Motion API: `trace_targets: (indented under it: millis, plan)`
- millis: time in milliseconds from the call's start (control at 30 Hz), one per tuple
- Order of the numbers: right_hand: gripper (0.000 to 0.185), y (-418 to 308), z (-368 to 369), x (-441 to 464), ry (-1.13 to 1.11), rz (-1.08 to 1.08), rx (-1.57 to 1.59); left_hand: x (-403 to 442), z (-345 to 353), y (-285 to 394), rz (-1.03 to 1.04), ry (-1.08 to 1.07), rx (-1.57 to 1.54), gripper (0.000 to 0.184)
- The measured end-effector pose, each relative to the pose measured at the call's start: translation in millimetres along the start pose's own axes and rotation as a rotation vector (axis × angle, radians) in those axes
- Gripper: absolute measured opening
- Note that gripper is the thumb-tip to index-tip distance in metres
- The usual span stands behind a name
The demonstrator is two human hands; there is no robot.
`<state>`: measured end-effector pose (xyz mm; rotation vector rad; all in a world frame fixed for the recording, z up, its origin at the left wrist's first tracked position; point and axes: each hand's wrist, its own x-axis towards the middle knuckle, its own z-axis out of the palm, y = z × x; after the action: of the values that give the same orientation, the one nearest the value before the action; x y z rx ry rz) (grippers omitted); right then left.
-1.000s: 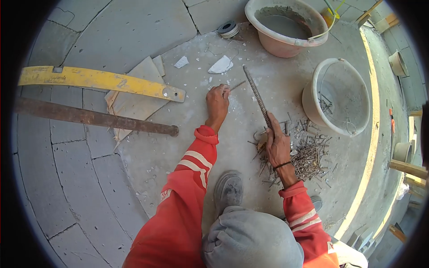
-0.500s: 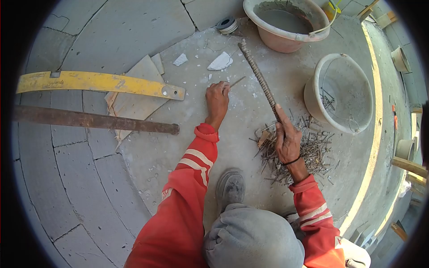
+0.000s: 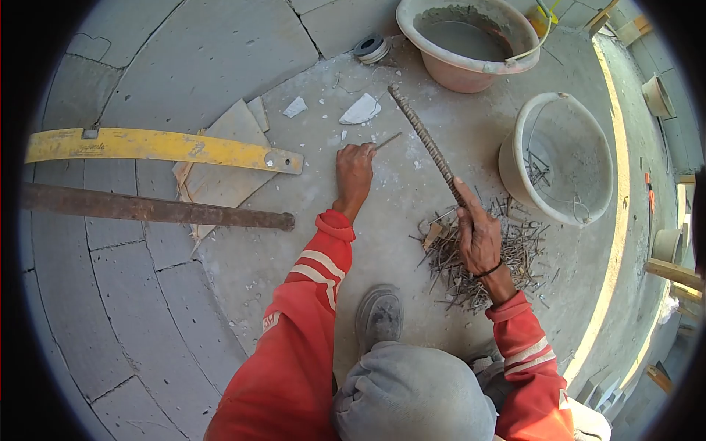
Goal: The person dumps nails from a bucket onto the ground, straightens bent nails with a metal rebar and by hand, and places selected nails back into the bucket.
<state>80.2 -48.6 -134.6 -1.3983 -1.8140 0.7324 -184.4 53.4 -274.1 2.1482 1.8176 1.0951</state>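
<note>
"Gripping what, are we?"

"Our left hand point(image 3: 354, 173) pinches a thin nail point(image 3: 387, 140) close to the floor point(image 3: 412, 220); our right hand point(image 3: 482, 237) clasps a ribbed bar point(image 3: 426, 141), tilted, its far end apart from that nail."

"What's done, what's left?"

"Partway, we'd judge: a few metal pieces point(image 3: 539, 170) lie in the pale bucket point(image 3: 514, 167), a big loose heap point(image 3: 522, 251) under our right hand. Which are finished, we can't tell."

"How does the nail look?"

"Slender, dull brown, straight where it shows; our left hand hides the rest."
</note>
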Motion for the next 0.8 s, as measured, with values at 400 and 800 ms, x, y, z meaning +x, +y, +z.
trace_targets:
  millis: [400, 800]
  plan:
    - [0.051, 18, 14, -9, -0.056, 0.046, -0.019, -2, 5, -6, -0.001, 0.124, -0.159, 0.011]
    - [0.060, 24, 14, 8, -0.013, 0.015, -0.062, -3, 3, -4, -0.094, 0.137, -0.257, 0.014]
